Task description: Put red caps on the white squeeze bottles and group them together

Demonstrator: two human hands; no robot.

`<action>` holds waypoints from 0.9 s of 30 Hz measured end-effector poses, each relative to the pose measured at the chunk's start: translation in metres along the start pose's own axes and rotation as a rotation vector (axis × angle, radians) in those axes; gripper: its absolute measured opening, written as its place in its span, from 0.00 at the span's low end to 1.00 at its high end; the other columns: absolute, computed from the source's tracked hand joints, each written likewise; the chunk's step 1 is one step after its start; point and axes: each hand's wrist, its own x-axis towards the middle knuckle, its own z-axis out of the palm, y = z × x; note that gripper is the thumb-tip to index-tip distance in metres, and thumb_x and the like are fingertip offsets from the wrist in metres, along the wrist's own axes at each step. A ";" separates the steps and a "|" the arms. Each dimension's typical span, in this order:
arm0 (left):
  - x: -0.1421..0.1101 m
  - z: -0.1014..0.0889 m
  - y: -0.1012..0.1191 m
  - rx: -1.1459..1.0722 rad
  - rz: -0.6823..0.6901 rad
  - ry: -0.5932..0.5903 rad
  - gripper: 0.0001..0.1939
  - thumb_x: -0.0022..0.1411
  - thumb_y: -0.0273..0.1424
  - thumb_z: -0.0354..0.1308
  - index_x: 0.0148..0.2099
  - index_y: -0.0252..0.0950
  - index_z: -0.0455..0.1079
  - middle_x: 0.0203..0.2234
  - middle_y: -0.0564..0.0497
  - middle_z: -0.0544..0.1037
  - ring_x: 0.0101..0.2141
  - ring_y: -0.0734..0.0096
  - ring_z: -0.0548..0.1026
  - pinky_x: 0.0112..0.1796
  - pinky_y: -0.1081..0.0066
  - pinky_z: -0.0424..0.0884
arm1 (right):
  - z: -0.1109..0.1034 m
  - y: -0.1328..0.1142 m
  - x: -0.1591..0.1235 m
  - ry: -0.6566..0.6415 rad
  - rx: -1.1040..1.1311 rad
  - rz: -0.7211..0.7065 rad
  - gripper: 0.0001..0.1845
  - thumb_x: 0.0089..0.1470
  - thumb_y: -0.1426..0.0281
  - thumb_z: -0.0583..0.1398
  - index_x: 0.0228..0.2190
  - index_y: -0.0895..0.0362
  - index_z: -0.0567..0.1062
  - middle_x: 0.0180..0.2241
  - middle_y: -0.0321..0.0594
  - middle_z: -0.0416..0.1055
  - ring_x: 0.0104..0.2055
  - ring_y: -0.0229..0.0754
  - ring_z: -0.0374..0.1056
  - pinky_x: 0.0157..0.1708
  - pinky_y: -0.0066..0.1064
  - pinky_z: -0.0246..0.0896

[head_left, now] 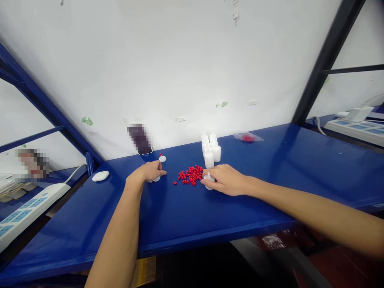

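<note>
No brand, label or writing is showing clearly enough to read anywhere; the phone [140,139] leaning against the far wall is blurred out, and so is a patch at the far left.

The right hand [225,179] is resting on the blue counter [270,184], its grip closing around a small white bottle [209,181] lying just right of the pile of red beads [190,175]. The fingers are hiding most of that bottle, so only its left end is showing.

The left hand [149,172] is lying to the left of the beads, its grip curling together over a small white piece [157,179] that is mostly hidden; what it is cannot be told. Just beyond it a white cap with a red tip [162,158] is sitting on the counter.

A cluster of upright white bottles [211,149] is standing far of the beads, and a clear bag with red bits [248,137] is lying farther right near the wall. A white oval case [100,175] is sitting at the left, and a power strip [27,211] is being cut off by the left edge.
</note>
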 end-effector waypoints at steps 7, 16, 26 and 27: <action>0.018 0.010 0.003 -0.291 0.177 0.755 0.09 0.60 0.36 0.54 0.41 0.39 0.69 0.31 0.51 0.78 0.33 0.66 0.76 0.37 0.70 0.69 | 0.000 0.001 0.000 -0.016 0.017 -0.012 0.23 0.65 0.55 0.48 0.28 0.56 0.70 0.25 0.39 0.71 0.26 0.40 0.65 0.29 0.30 0.49; 0.041 0.044 -0.009 -0.557 0.117 0.810 0.11 0.62 0.35 0.52 0.44 0.37 0.69 0.36 0.48 0.80 0.38 0.68 0.78 0.44 0.70 0.70 | 0.001 0.003 0.000 -0.019 0.058 -0.019 0.23 0.65 0.55 0.48 0.28 0.56 0.70 0.25 0.39 0.71 0.26 0.40 0.66 0.30 0.31 0.50; 0.041 0.047 -0.005 -0.347 0.213 0.722 0.13 0.63 0.31 0.49 0.46 0.37 0.71 0.35 0.49 0.79 0.35 0.68 0.76 0.41 0.70 0.69 | 0.003 0.004 -0.001 0.022 0.081 -0.047 0.21 0.65 0.56 0.49 0.27 0.56 0.68 0.28 0.37 0.71 0.28 0.39 0.64 0.29 0.30 0.49; 0.041 0.047 -0.004 -0.343 0.213 0.727 0.13 0.63 0.31 0.49 0.47 0.36 0.71 0.36 0.49 0.79 0.34 0.68 0.76 0.40 0.70 0.69 | 0.003 0.004 -0.001 0.020 0.084 -0.045 0.21 0.65 0.56 0.49 0.27 0.56 0.68 0.28 0.37 0.71 0.28 0.39 0.64 0.30 0.30 0.49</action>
